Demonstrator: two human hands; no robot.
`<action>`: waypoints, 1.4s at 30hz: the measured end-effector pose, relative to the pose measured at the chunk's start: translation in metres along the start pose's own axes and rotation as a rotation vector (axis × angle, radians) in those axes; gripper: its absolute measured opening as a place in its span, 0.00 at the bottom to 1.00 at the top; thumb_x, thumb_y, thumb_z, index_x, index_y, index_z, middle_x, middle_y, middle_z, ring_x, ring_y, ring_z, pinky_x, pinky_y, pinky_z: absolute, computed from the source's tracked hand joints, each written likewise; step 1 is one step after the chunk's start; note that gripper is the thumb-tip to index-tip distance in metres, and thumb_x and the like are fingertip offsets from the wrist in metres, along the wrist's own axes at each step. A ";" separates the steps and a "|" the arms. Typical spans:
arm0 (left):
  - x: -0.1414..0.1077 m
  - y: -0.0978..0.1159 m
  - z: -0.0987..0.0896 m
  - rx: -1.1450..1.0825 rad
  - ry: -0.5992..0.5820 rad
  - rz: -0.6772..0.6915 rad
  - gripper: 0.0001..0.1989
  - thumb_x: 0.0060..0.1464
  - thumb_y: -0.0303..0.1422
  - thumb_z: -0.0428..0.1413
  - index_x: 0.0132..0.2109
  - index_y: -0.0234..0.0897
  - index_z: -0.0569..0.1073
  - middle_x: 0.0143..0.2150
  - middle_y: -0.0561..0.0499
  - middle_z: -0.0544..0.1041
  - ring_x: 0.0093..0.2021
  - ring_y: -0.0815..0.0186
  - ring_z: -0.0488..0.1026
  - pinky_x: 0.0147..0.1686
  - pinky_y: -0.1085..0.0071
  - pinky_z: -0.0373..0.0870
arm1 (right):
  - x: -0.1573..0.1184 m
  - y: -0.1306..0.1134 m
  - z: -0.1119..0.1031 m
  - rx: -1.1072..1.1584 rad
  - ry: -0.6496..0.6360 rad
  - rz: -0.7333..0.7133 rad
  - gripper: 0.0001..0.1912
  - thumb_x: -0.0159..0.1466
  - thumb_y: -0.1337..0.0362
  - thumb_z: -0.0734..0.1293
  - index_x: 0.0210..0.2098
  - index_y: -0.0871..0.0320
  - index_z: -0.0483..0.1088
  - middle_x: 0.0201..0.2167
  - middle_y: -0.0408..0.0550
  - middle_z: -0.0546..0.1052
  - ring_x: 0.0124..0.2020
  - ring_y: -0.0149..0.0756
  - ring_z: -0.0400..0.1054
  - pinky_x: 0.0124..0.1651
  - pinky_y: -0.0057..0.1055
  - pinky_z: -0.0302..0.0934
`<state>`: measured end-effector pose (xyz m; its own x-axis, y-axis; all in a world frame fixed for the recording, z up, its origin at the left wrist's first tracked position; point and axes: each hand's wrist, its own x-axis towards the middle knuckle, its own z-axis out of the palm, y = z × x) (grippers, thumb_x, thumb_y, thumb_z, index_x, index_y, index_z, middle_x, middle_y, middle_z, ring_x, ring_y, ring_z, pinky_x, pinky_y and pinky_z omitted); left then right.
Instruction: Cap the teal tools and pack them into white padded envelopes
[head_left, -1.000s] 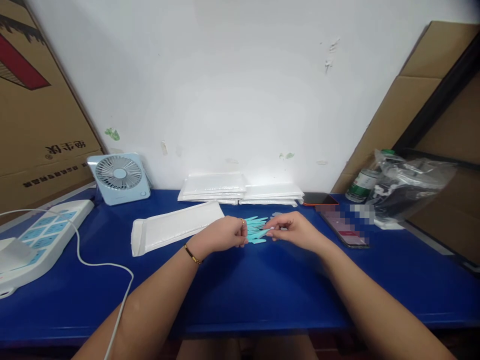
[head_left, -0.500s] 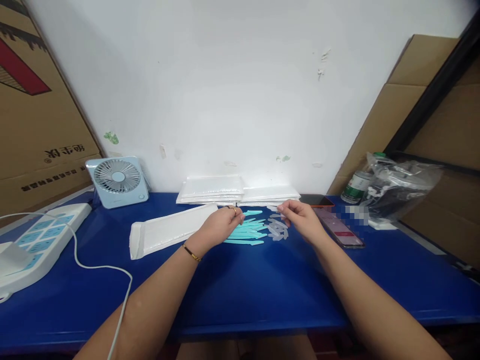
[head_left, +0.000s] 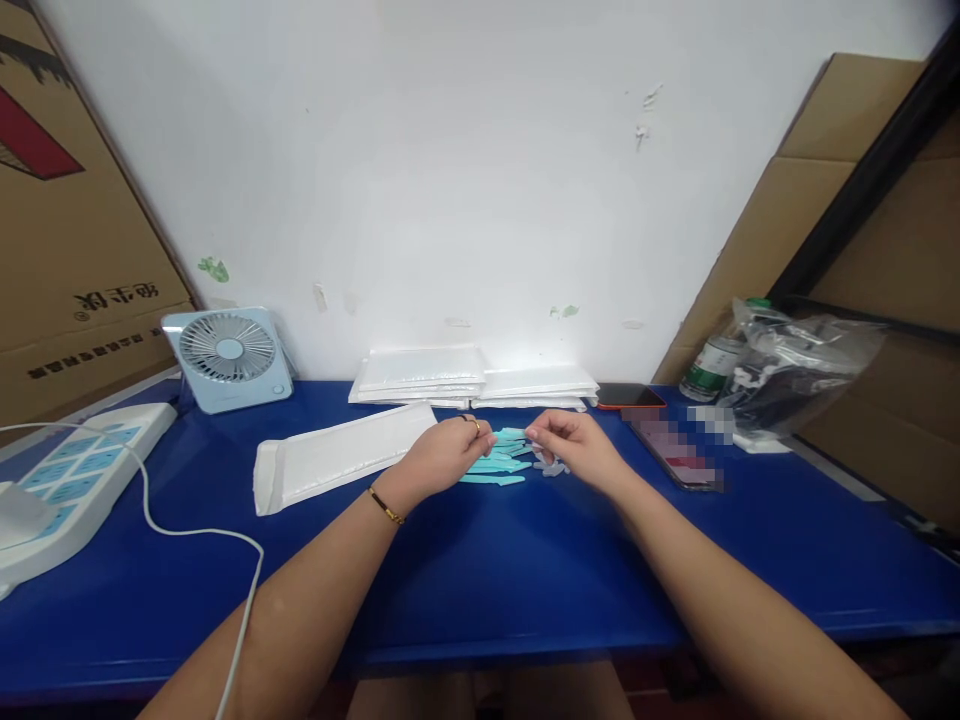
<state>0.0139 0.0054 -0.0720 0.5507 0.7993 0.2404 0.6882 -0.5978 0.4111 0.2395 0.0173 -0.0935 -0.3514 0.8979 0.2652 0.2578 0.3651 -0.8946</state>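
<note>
My left hand (head_left: 450, 450) is closed in a pinch on a slim turquoise eyebrow razor (head_left: 511, 434), whose blade end points right. At that end my right hand (head_left: 574, 447) pinches with thumb and forefinger; a small clear blade cap is in its fingers, mostly hidden by them. Below the hands lies a loose pile of turquoise eyebrow razors (head_left: 495, 466), partly covered by my left hand. Several clear plastic caps (head_left: 553, 468) lie right of that pile, under my right fingers.
A white padded envelope (head_left: 330, 458) lies left of my hands. Stacks of white envelopes (head_left: 420, 370) rest against the wall. Two phones, one a lit phone (head_left: 675, 450), lie to the right, near a bottle (head_left: 711, 368) and plastic bag. A fan (head_left: 229, 358), power strip (head_left: 90, 490) and cable stand left.
My right hand has moved left with the clear cap, up to the tip of the razor in my left hand. The left hand has shifted slightly; the view has tilted a little.
</note>
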 end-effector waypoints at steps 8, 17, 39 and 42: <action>-0.003 -0.004 0.011 0.060 0.123 -0.108 0.29 0.57 0.49 0.44 0.61 0.37 0.58 0.57 0.42 0.64 0.56 0.56 0.61 0.51 0.64 0.60 | 0.006 0.011 -0.041 0.063 0.277 -0.031 0.15 0.52 0.53 0.71 0.28 0.61 0.73 0.22 0.45 0.74 0.19 0.28 0.64 0.25 0.27 0.60; -0.003 -0.014 0.024 0.108 -0.167 0.009 0.21 0.54 0.37 0.53 0.55 0.38 0.68 0.54 0.47 0.70 0.54 0.59 0.65 0.52 0.68 0.61 | 0.021 0.043 -0.029 -0.057 0.201 -0.008 0.16 0.51 0.54 0.71 0.33 0.60 0.75 0.30 0.50 0.78 0.31 0.37 0.72 0.36 0.34 0.65; 0.005 -0.024 0.024 -0.016 -0.014 -0.222 0.10 0.55 0.33 0.46 0.33 0.38 0.70 0.32 0.51 0.76 0.32 0.66 0.70 0.30 0.73 0.62 | 0.030 0.060 -0.044 -0.798 0.032 -0.053 0.08 0.59 0.66 0.61 0.31 0.58 0.73 0.32 0.48 0.75 0.31 0.33 0.67 0.34 0.28 0.57; 0.005 -0.027 0.024 -0.099 0.014 -0.241 0.10 0.57 0.35 0.43 0.36 0.39 0.68 0.32 0.52 0.76 0.31 0.67 0.71 0.29 0.73 0.62 | 0.025 0.052 -0.040 -0.609 0.035 -0.041 0.11 0.62 0.59 0.59 0.33 0.59 0.69 0.29 0.46 0.74 0.29 0.33 0.66 0.32 0.28 0.58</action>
<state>0.0093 0.0239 -0.1027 0.3694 0.9192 0.1365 0.7488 -0.3814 0.5420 0.2806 0.0686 -0.1193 -0.3447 0.8838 0.3164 0.7166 0.4654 -0.5195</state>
